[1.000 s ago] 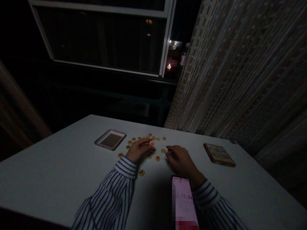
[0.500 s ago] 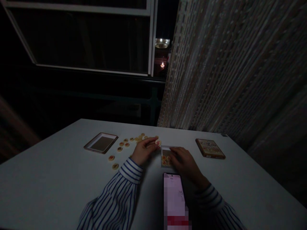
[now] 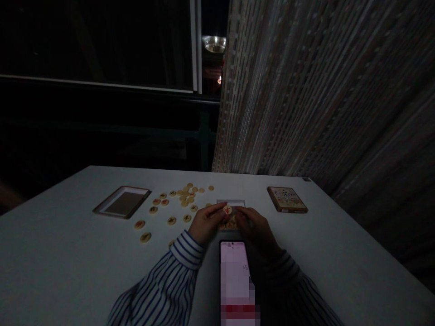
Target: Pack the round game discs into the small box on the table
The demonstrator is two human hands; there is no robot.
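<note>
My left hand (image 3: 208,221) pinches a round Chinese chess piece (image 3: 227,209) with a red character facing me. The piece is held above a shallow clear box (image 3: 231,202), where several more pieces (image 3: 230,224) lie in the near part. Close to the held piece's right side are the curled fingers of my right hand (image 3: 255,228), over the box's right side; whether they grip anything is hidden. Loose Chinese chess pieces (image 3: 184,198) lie scattered on the white table (image 3: 68,253) to the left, some with black or red characters up, others blank.
At the left lies an open, shallow brown-rimmed tray (image 3: 122,202). A flat printed box lid (image 3: 287,199) sits at the right. A lit phone (image 3: 234,271) lies between my forearms. Behind the table hangs a string curtain (image 3: 288,90), beside a dark window (image 3: 102,45).
My view has shifted, so the table's things appear further left. My right hand has come from the box's right side toward the piece in my left hand, which has turned its face toward me.
</note>
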